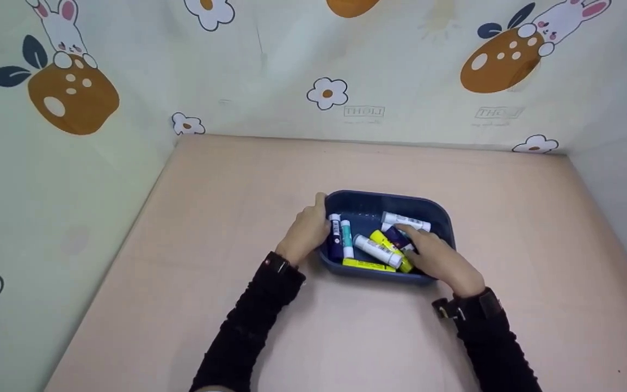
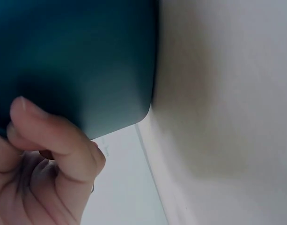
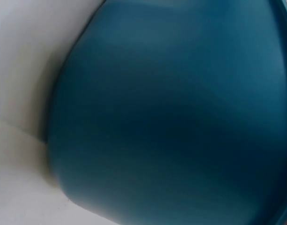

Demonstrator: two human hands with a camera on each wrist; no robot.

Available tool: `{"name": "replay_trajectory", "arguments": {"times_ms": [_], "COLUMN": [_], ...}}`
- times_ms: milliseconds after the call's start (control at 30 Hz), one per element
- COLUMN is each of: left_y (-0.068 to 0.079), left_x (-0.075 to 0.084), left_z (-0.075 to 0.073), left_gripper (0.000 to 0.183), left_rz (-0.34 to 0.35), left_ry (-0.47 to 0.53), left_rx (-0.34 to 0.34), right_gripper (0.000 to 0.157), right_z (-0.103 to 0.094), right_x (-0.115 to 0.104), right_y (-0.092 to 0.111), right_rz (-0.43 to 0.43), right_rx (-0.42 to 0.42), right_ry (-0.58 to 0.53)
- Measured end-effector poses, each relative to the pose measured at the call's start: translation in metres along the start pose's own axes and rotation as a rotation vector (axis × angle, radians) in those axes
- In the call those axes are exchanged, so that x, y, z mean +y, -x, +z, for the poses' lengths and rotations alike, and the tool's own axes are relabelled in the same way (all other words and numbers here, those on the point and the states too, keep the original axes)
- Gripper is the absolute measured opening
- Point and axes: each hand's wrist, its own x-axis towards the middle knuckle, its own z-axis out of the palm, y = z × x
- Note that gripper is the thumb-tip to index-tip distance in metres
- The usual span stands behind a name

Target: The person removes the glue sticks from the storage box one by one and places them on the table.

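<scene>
A dark blue plastic tray (image 1: pixel 365 202) holds several glue sticks. My left hand (image 1: pixel 307 231) grips its left rim, with fingers curled at the tray wall (image 2: pixel 101 84) in the left wrist view. My right hand (image 1: pixel 441 258) reaches over the right side, its thumb and fingers around a dark purple glue stick (image 1: pixel 397 237). Beside that lie a yellow glue stick (image 1: pixel 381 239), a white one (image 1: pixel 377 251) and white ones (image 1: pixel 409 221) at the back. A purple one (image 1: pixel 336 239) and a teal one (image 1: pixel 347 239) lie at the left. The right wrist view shows only the tray's outer wall (image 3: pixel 171 117).
A yellow stick (image 1: pixel 368 265) lies along the tray's near wall. The tray stands on a pale pinkish table (image 1: pixel 237 218). Patterned wall covering (image 1: pixel 270 71) rises behind the table and along both sides.
</scene>
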Motion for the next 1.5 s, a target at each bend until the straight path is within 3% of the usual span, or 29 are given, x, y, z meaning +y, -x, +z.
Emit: {"name": "replay_trajectory", "arguments": {"times_ms": [433, 800, 1233, 1500], "left_y": [0.001, 0.000, 0.001, 0.001], "left_x": [0.000, 0.001, 0.001, 0.001], "left_z": [0.001, 0.001, -0.001, 0.000], "left_gripper": [0.038, 0.038, 0.039, 0.042], "left_rz": [-0.020, -0.030, -0.010, -0.019], "left_ry": [0.012, -0.017, -0.018, -0.031], "left_rx": [-0.005, -0.009, 0.005, -0.002], "right_gripper": [0.050, 0.049, 0.048, 0.050], "right_z": [-0.002, -0.009, -0.045, -0.065], "right_x": [-0.002, -0.003, 0.004, 0.024], "right_y": [0.001, 0.002, 0.022, 0.041], "right_rz": [-0.043, -0.030, 0.073, 0.137], "right_rx": [0.053, 0.083, 0.163, 0.185], "right_ry": [-0.010, -0.090, -0.107, -0.178]}}
